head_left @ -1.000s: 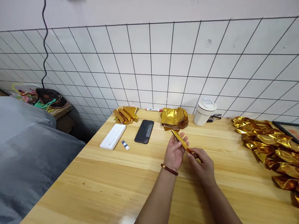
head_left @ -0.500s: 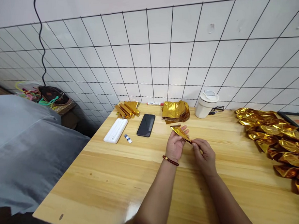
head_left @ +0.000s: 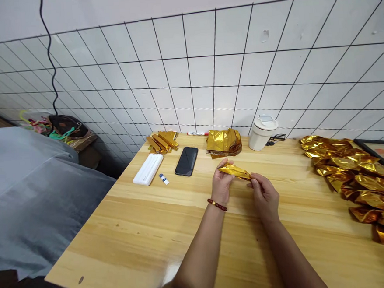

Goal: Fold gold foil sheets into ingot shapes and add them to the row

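Pinching with the fingers of the right hand (head_left: 267, 196), thumb against forefinger, the right end of a gold foil piece (head_left: 236, 172). Supporting its left end with the left hand (head_left: 221, 186), fingers curled behind the foil; cannot tell exactly where the left thumb presses. Holding the piece slightly tilted above the tabletop (head_left: 152, 234), clear of the wood, nearer the back edge than the front and just short of a gold foil stack (head_left: 224, 142).

Could tear or pull out of shape if tugged between both hands, judging by the thin look of the foil. Could spring open if let go on one side, being apparently folded and a little puffed rather than pressed flat. Could also slide out of the left hand, probably slick, if supported too lightly there.

Might nudge the loose-looking layers of the stack, by the back edge, if pushed farther forward. Less likely to hit the white cup (head_left: 258, 138), right of the stack along that edge, or the black phone (head_left: 186, 161), left of the hands. Seen near the back left corner: folded gold strips (head_left: 163, 142). Along the right edge: crumpled gold foil shapes (head_left: 358, 172), overlapping, easily dented if struck by the right forearm.
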### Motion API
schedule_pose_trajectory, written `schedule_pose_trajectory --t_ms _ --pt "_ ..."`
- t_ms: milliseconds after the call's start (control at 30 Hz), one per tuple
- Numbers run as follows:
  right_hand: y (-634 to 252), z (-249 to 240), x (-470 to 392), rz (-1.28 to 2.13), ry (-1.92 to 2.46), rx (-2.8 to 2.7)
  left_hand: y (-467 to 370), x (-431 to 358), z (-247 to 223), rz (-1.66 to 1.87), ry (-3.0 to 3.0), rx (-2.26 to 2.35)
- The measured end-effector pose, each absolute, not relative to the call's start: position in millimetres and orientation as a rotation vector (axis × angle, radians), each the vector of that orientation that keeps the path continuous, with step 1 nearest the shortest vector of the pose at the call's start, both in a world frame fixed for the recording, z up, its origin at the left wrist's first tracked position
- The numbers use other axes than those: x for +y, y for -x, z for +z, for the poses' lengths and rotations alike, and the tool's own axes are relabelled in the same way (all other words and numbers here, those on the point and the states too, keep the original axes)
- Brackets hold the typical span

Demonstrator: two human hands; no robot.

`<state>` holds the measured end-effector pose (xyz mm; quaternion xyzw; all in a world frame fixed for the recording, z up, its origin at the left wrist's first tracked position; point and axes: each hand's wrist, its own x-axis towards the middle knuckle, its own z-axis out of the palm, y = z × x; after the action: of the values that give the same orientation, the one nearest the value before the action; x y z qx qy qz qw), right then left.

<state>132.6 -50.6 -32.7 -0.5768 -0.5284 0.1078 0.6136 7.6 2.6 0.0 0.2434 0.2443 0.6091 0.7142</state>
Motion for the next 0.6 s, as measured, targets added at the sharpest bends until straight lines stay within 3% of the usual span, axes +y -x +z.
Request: schedule_pose_trajectory --t_ms 600 --pt "-132 -27 -50 0.48 1.341 -0.924 -16 -1 -7 1.308 -0.604 0.576"
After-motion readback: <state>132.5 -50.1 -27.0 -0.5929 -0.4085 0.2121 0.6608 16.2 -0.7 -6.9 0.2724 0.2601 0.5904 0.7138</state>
